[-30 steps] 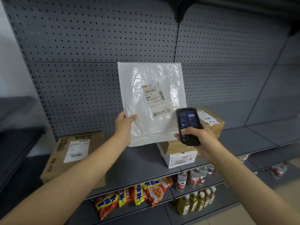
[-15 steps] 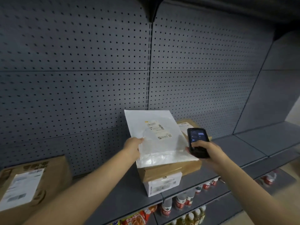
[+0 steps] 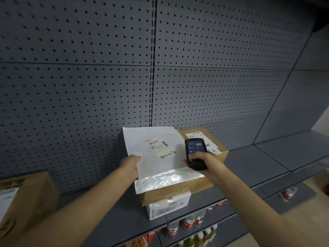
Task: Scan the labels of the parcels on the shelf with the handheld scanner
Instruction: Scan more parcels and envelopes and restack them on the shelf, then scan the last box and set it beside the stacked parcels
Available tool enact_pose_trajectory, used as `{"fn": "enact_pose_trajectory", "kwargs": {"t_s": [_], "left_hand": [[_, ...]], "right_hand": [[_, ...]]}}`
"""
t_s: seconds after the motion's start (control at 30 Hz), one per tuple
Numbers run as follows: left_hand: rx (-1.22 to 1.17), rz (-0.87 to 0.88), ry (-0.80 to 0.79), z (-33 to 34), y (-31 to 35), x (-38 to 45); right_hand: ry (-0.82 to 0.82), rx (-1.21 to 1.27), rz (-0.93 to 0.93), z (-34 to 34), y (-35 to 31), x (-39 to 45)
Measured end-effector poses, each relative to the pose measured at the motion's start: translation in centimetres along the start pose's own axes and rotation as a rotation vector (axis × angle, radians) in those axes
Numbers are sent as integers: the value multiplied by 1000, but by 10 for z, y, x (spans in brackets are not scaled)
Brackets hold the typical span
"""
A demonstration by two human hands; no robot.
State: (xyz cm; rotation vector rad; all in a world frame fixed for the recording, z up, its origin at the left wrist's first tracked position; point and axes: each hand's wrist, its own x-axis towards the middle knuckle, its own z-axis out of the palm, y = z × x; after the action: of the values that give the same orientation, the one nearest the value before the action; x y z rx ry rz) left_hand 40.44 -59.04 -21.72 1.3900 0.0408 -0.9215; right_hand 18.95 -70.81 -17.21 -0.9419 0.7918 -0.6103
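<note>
Shop: pegboard shelving (image 3: pixel 249 168), stocked bottles (image 3: pixel 188 221)

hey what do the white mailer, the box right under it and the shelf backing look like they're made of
White mailer: likely plastic film, matte on its face; the near flap is glossy and crinkled with bright glare.
Brown box under it: looks like corrugated cardboard, dull kraft brown, with clear shiny tape along the near edge.
Shelf backing: probably painted sheet metal, flat grey, with regular rows of punched holes.
</note>
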Motion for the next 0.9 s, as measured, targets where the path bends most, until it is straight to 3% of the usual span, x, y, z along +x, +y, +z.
{"fn": "enact_pose_trajectory", "kwargs": {"t_s": [0.43, 0.7, 0.9], "left_hand": [[15, 3, -17, 17, -7, 9], [86, -21, -11, 23, -9, 8], [272, 200, 55, -24, -14, -1]], "right_hand": [[40, 20, 12, 0, 5, 12], [-19, 1, -19, 8, 8, 10], [-157, -92, -82, 36, 11, 6]]}}
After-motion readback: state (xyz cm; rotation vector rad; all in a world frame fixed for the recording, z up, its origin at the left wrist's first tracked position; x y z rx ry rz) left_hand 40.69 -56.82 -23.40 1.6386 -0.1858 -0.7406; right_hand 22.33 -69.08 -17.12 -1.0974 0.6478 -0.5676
